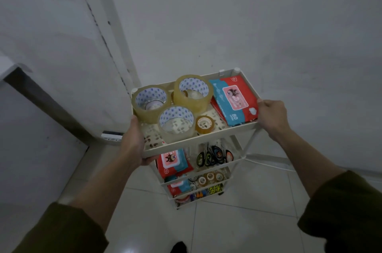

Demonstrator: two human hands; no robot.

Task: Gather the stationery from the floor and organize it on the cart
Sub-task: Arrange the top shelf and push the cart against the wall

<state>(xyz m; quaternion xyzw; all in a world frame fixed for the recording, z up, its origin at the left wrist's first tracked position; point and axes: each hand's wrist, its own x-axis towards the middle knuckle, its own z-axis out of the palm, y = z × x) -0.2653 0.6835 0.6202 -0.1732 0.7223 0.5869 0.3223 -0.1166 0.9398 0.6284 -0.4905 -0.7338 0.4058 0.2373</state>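
Both hands clamp the cart [203, 141] by its top tray: the left hand [134, 143] on the near left corner, the right hand [271, 116] on the right edge. Farther in, tape rolls [192, 92] and a wipes pack [234, 100] already fill that tray. The gathering looks finished; next, I judge, comes a steady two-handed push into place.

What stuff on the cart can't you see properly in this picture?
Head view only:
- Lower shelves: the top tray covers most of them; the small items there are too small and dim to name.
- Left hand: fingers curl under the tray's edge, hidden.
- Wipes pack: print too small to read, apart from "80".
- Cart wheels: hidden beneath the shelves.
- Floor behind the cart: blocked by it.
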